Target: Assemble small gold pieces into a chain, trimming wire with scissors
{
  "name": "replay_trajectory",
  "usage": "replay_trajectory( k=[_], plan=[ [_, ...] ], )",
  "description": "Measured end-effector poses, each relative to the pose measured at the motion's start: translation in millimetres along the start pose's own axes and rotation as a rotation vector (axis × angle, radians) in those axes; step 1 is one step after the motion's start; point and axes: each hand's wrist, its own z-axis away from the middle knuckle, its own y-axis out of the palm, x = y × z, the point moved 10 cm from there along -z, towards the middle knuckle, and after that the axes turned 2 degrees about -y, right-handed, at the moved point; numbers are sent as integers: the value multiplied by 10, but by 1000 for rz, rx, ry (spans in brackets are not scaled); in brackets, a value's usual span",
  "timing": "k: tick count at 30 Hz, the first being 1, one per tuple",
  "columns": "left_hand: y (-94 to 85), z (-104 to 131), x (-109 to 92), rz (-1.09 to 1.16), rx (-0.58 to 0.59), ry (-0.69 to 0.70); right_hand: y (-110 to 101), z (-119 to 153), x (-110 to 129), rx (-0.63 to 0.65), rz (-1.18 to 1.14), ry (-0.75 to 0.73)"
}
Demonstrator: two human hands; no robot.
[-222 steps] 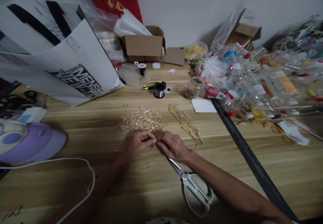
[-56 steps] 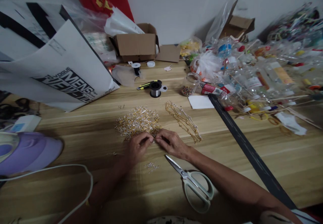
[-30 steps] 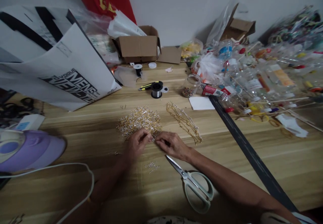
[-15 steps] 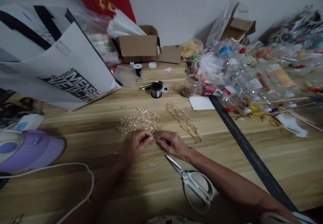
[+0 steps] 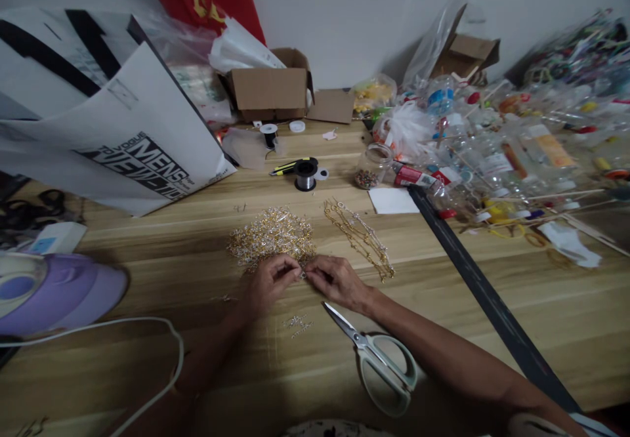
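Observation:
My left hand and my right hand meet fingertip to fingertip over the wooden table, pinching a tiny silver jewelry piece between them. Just beyond the fingers lies a heap of small gold and silver pieces. To its right lies a row of gold chains. A few loose silver pieces rest near my left wrist. Pale green scissors lie shut under my right forearm.
A wire spool and a yellow-black cutter sit further back, with a bead jar, a cardboard box and a large white bag. Bottles and clutter fill the right. A black strip runs diagonally. A purple cap and white cable lie left.
Both hands stay at the near edge of the heap; only the fingertips shift slightly as they work the small piece. The view has barely moved.

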Motion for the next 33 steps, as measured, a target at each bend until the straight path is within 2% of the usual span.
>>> replay_trajectory(
  k=[7,11,17,24,28,33],
  plan=[
    [-1,-8,35,-30,-10,13,-1,-7,8,3,-12,1],
    [8,4,-1,-43,-28,84,2,-4,13,10,-12,0],
    [17,57,-171,-192,-89,242,-9,4,27,-9,29,-19],
    [51,153,-430,-415,-136,402,17,-13,86,43,59,-40],
    [36,169,-474,-448,-160,424,42,-14,91,69,83,-46],
    [40,137,-434,-475,-134,361,63,-16,99,89,107,-51]
  ],
)
